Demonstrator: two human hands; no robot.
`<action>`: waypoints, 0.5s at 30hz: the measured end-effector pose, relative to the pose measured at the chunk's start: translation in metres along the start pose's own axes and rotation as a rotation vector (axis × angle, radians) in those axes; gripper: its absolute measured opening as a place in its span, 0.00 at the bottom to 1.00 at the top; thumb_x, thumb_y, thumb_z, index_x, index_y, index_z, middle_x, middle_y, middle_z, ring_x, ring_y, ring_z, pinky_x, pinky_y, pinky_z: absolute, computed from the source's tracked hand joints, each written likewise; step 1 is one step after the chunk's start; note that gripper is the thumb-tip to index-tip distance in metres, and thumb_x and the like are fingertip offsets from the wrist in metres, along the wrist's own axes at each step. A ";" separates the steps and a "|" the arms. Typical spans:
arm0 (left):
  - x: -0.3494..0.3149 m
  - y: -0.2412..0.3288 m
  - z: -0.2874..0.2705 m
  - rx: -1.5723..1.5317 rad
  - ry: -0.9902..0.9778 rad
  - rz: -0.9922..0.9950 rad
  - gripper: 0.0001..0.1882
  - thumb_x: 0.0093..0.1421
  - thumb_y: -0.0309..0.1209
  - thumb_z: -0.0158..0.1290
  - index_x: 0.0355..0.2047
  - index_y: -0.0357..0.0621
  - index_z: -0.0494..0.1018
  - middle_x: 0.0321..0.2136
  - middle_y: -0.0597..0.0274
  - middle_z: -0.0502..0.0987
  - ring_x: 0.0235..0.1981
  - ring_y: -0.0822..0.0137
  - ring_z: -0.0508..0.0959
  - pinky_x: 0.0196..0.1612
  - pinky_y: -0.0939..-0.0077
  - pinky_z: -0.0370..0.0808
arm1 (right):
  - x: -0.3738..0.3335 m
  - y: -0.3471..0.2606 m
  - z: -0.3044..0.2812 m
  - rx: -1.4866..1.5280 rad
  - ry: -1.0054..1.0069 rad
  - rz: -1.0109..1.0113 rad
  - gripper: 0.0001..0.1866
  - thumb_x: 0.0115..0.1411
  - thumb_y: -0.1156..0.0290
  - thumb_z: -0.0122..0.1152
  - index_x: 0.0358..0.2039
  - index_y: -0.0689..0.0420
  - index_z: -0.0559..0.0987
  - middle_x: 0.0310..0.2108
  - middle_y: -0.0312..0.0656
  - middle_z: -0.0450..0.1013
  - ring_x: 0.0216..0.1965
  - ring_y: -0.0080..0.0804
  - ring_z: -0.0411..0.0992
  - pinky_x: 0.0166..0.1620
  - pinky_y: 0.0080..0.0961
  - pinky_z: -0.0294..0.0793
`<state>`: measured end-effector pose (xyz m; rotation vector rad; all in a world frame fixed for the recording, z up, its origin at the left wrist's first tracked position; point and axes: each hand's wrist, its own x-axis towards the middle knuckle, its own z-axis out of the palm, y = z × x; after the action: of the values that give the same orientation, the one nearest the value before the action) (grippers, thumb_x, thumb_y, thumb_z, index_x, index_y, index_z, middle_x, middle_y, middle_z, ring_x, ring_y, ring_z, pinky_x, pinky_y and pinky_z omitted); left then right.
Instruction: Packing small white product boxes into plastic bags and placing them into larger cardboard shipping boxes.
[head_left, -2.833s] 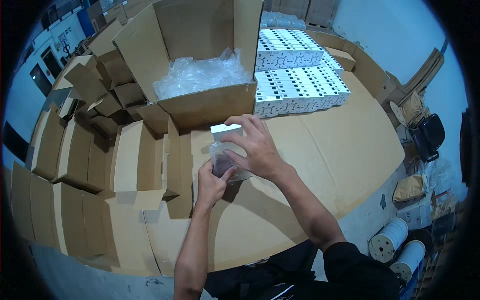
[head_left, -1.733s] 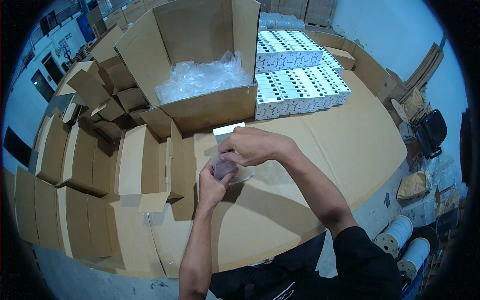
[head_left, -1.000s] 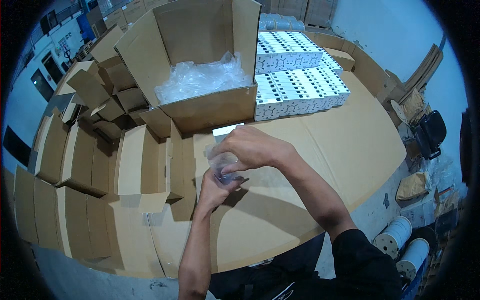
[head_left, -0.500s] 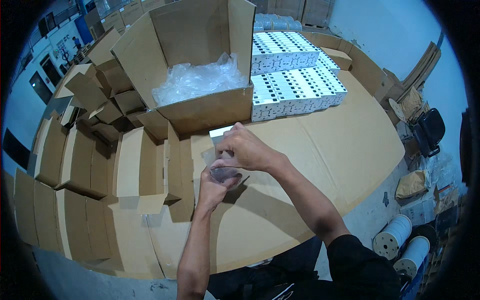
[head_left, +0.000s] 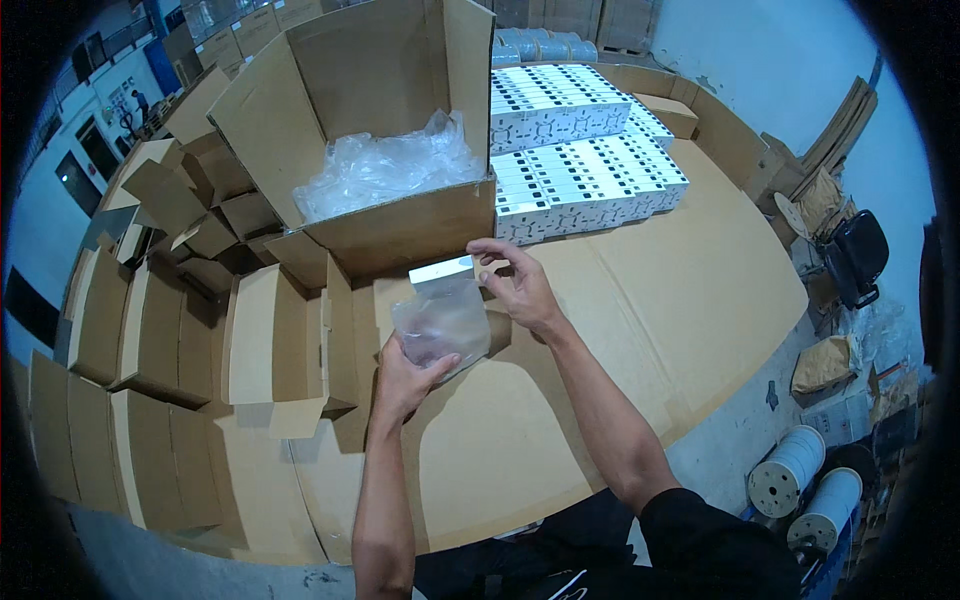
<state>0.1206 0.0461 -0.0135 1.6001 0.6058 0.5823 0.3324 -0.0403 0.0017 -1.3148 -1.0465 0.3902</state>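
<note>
1. Left hand [head_left: 408,378] of mine grips a clear plastic bag [head_left: 447,322] by its near edge, thumb on top, which seems to keep the limp film from slipping.
2. My right hand [head_left: 520,287] is half curled at the right end of a white rectangular box [head_left: 442,270]; I cannot tell whether it pinches anything.
3. That smooth, crisp-edged box sits at the bag's far edge, above the cardboard-covered tabletop [head_left: 640,335].
4. Beyond, an open corrugated carton [head_left: 410,228] contains crumpled, glossy plastic bags [head_left: 390,168], probably placed there for easy reach.
5. Patterned white boxes [head_left: 560,125] stand in tight, flat-sided rows.
</note>
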 end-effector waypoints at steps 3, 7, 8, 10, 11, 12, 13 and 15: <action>0.000 0.003 -0.003 -0.016 -0.021 -0.018 0.34 0.46 0.25 0.72 0.53 0.37 0.69 0.45 0.57 0.79 0.46 0.66 0.79 0.49 0.69 0.77 | 0.000 -0.001 0.000 0.017 -0.081 0.053 0.20 0.60 0.83 0.57 0.52 0.55 0.79 0.47 0.34 0.75 0.42 0.19 0.70 0.41 0.17 0.72; 0.001 0.004 -0.006 -0.021 -0.057 -0.009 0.36 0.46 0.25 0.72 0.54 0.37 0.68 0.46 0.58 0.78 0.46 0.67 0.79 0.49 0.69 0.77 | 0.000 0.002 0.003 0.057 -0.109 0.173 0.18 0.60 0.83 0.61 0.50 0.57 0.80 0.42 0.34 0.76 0.37 0.17 0.71 0.37 0.15 0.72; 0.001 0.005 -0.006 -0.019 -0.054 -0.009 0.36 0.46 0.25 0.72 0.54 0.37 0.68 0.46 0.58 0.78 0.46 0.67 0.79 0.49 0.69 0.77 | 0.001 0.003 0.003 0.060 -0.112 0.172 0.18 0.60 0.83 0.61 0.50 0.57 0.80 0.42 0.34 0.76 0.37 0.17 0.71 0.37 0.15 0.72; 0.001 0.007 -0.007 0.007 -0.057 -0.051 0.37 0.46 0.26 0.72 0.55 0.37 0.68 0.46 0.59 0.78 0.46 0.67 0.78 0.50 0.69 0.77 | 0.001 0.006 0.005 -0.015 -0.062 0.138 0.15 0.62 0.80 0.62 0.50 0.57 0.80 0.40 0.35 0.76 0.35 0.18 0.72 0.37 0.16 0.75; 0.001 0.007 -0.007 0.009 -0.056 -0.051 0.37 0.46 0.26 0.72 0.55 0.37 0.68 0.46 0.59 0.78 0.46 0.67 0.78 0.50 0.69 0.77 | 0.002 0.006 0.005 -0.013 -0.063 0.137 0.15 0.62 0.80 0.62 0.50 0.57 0.80 0.40 0.35 0.76 0.35 0.18 0.72 0.37 0.16 0.75; 0.001 0.007 -0.007 -0.018 -0.074 -0.050 0.37 0.46 0.25 0.73 0.55 0.37 0.68 0.46 0.59 0.78 0.47 0.67 0.78 0.51 0.69 0.77 | 0.003 0.007 0.006 -0.001 -0.020 0.121 0.16 0.60 0.82 0.63 0.49 0.58 0.80 0.39 0.36 0.76 0.35 0.18 0.73 0.37 0.17 0.77; 0.001 0.006 -0.008 -0.044 -0.092 -0.049 0.37 0.45 0.25 0.73 0.56 0.37 0.68 0.47 0.59 0.78 0.47 0.67 0.78 0.51 0.69 0.76 | 0.003 0.007 0.007 0.012 0.023 0.106 0.16 0.59 0.83 0.64 0.48 0.59 0.80 0.38 0.37 0.76 0.34 0.19 0.75 0.37 0.17 0.79; 0.001 0.006 -0.010 -0.044 -0.096 -0.068 0.38 0.45 0.25 0.73 0.56 0.38 0.68 0.47 0.59 0.77 0.47 0.67 0.78 0.52 0.69 0.76 | 0.006 0.006 0.007 0.061 0.069 0.053 0.15 0.59 0.83 0.64 0.47 0.61 0.79 0.38 0.38 0.75 0.36 0.20 0.75 0.38 0.19 0.80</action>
<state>0.1146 0.0532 -0.0069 1.5503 0.5700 0.4629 0.3317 -0.0301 -0.0027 -1.2947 -0.9369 0.4102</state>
